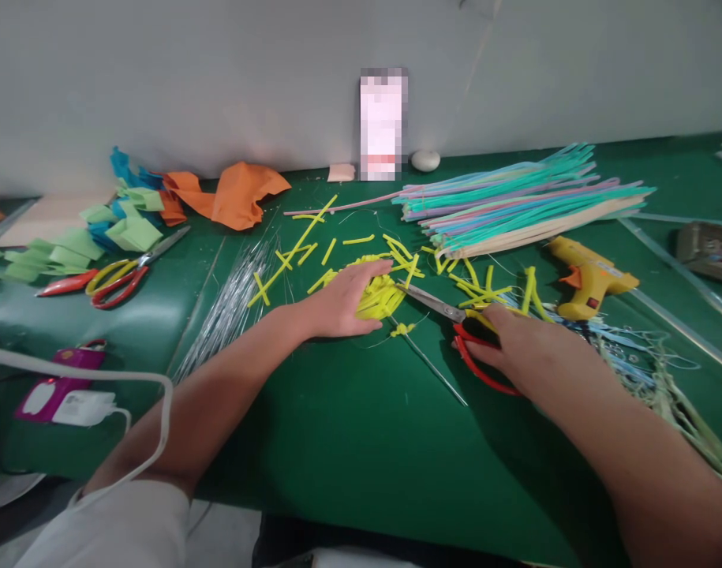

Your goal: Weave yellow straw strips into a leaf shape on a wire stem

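Observation:
My left hand (346, 298) lies on a pile of short yellow pipe-cleaner pieces (379, 298) in the middle of the green table (349, 442), fingers curled around a clump of them. My right hand (523, 347) grips red-and-yellow-handled scissors (455, 319); the blades are shut and point left toward the yellow pile. More cut yellow pieces (313, 244) are scattered behind and to the right of the pile.
A bundle of long pastel pipe cleaners (514, 201) lies at back right, with a yellow glue gun (591, 278) beside it. Thin wires (230, 304), a second pair of scissors (121, 280), green and orange paper (236, 193) and a white charger cable (100, 379) sit left.

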Available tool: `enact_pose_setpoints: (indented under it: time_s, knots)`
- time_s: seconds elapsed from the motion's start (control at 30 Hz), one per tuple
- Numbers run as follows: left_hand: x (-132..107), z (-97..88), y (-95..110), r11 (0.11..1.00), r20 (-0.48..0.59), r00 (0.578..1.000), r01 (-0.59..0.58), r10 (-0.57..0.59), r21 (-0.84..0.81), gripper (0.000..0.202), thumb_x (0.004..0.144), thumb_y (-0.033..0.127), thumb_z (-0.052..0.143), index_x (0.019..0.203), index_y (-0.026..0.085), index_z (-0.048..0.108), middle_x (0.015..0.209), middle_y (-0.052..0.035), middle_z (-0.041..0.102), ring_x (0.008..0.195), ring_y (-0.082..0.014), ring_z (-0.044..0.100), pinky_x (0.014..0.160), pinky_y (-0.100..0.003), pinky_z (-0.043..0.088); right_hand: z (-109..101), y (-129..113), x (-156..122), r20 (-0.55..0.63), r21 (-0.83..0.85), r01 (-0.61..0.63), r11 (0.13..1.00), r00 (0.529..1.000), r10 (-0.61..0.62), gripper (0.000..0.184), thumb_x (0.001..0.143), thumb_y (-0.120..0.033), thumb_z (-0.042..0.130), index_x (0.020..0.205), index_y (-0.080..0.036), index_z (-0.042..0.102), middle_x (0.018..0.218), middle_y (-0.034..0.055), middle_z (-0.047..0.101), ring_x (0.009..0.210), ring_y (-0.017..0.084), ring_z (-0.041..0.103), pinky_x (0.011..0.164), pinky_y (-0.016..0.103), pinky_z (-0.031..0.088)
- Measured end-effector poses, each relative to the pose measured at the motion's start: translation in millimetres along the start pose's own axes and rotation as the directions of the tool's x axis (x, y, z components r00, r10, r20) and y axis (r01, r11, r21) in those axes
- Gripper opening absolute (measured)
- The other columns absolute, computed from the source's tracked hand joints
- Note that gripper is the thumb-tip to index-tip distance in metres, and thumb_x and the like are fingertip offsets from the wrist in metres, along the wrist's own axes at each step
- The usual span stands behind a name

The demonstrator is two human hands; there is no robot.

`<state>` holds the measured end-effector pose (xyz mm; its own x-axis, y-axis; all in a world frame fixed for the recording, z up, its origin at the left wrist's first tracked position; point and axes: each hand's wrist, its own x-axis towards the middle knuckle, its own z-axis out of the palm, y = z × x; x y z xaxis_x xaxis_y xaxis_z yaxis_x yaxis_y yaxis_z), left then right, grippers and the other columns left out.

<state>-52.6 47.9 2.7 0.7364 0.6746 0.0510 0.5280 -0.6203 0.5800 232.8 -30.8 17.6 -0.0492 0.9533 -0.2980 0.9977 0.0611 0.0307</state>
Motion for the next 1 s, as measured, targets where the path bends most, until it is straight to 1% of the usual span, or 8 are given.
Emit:
enact_pose_setpoints:
  time_s: [0.07,0.13,0.27,0.47,0.57,0.7,0.87,1.0]
  knots:
    - [0.2,-0.6,0.7,1.000,0.007,1.000,0.005,-0.005,0.005,0.089,0.077,0.042,0.069,0.150,0.023,0.022,0.156,-0.0167,0.032,0.145,-0.0335,0.032,0.118,-0.055,0.028,-1.4,-1.0,-1.2,0.014,-0.016,0.008,1.000,1.000,-0.008,0.035,0.089,-0.057,0.044,0.093,-0.023,0.052,0.073,0.0081,0.063,0.063,0.025,0.062,0.050,0.030,0.029]
    - [0.5,-1.3,1.6,1.000,0.019,1.000,0.016,-0.016,0.010,0.088,0.078,0.042,0.069,0.150,0.022,0.023,0.156,-0.0168,0.032,0.144,-0.0339,0.032,0.118,-0.055,0.029,-1.4,-1.9,-3.1,0.003,-0.033,0.020,0.999,1.000,-0.020,0.034,0.090,-0.056,0.042,0.089,-0.023,0.051,0.078,0.0086,0.063,0.065,0.025,0.061,0.050,0.030,0.028]
    - [1.1,-2.0,2.9,1.000,0.016,1.000,0.015,-0.016,0.021,0.086,0.077,0.040,0.069,0.149,0.023,0.025,0.154,-0.0171,0.035,0.142,-0.0347,0.034,0.116,-0.056,0.030,0.2,-3.2,-6.0,-0.111,-0.113,0.100,0.989,0.987,-0.112,0.032,0.092,-0.051,0.044,0.088,-0.021,0.052,0.094,0.0117,0.061,0.077,0.025,0.062,0.053,0.030,0.030]
    - [1.5,-1.6,2.5,0.999,0.025,1.000,0.013,-0.014,0.042,0.086,0.077,0.041,0.069,0.149,0.022,0.025,0.153,-0.0174,0.035,0.142,-0.0347,0.035,0.116,-0.056,0.031,-3.9,-4.1,-2.2,-0.012,-0.116,0.088,0.989,0.996,-0.090,0.031,0.091,-0.049,0.047,0.089,-0.019,0.053,0.088,0.0085,0.061,0.072,0.023,0.061,0.052,0.030,0.027]
    - [1.6,-1.5,2.6,0.999,0.029,0.999,0.015,-0.016,0.053,0.087,0.078,0.041,0.068,0.150,0.021,0.025,0.154,-0.0175,0.035,0.142,-0.0347,0.034,0.116,-0.055,0.031,-3.6,-2.2,-0.1,-0.030,-0.110,0.098,0.989,0.994,-0.102,0.030,0.090,-0.048,0.047,0.089,-0.020,0.054,0.088,0.0083,0.062,0.072,0.023,0.062,0.053,0.030,0.027]
    - [2.2,-1.9,3.9,0.998,0.033,0.999,0.015,-0.017,0.068,0.086,0.078,0.041,0.068,0.149,0.018,0.026,0.153,-0.0186,0.036,0.141,-0.0348,0.035,0.116,-0.055,0.031,1.5,2.1,1.9,-0.068,-0.105,0.145,0.984,0.986,-0.153,0.030,0.091,-0.048,0.045,0.089,-0.020,0.054,0.087,0.0087,0.062,0.073,0.024,0.062,0.055,0.030,0.028]
    - [2.1,-2.4,4.0,0.997,0.025,1.000,0.005,-0.007,0.074,0.085,0.078,0.041,0.068,0.149,0.021,0.026,0.152,-0.0175,0.036,0.141,-0.0351,0.036,0.116,-0.055,0.032,6.6,5.5,5.7,-0.057,-0.072,0.151,0.986,0.986,-0.155,0.032,0.092,-0.050,0.042,0.090,-0.020,0.054,0.092,0.0094,0.063,0.071,0.023,0.061,0.055,0.030,0.028]
    - [1.7,-1.3,1.7,0.998,0.029,1.000,0.005,-0.007,0.068,0.086,0.078,0.041,0.068,0.150,0.020,0.025,0.153,-0.0180,0.035,0.142,-0.0354,0.035,0.116,-0.055,0.031,5.9,6.7,8.0,-0.031,-0.040,0.147,0.988,0.988,-0.149,0.031,0.092,-0.049,0.043,0.088,-0.020,0.055,0.092,0.0099,0.064,0.069,0.022,0.060,0.054,0.030,0.029]
